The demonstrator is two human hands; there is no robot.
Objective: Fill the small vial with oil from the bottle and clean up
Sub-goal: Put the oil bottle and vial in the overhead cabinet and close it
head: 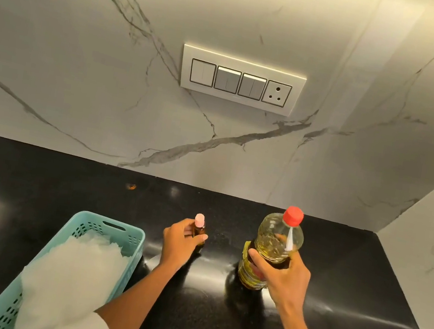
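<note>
Both vial (199,229) and bottle (270,231) upright

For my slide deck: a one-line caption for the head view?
Left hand holds the capped vial, right hand grips the red-capped oil bottle at a black counter.

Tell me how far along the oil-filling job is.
Done: nothing certain; the fill level of the brown vial cannot be read. In hand: the left hand holds the vial, pink cap on; the right hand grips the oil bottle, red cap on, both on the black counter. Left: uncapping and pouring, unless that is over and only putting away remains.
</note>
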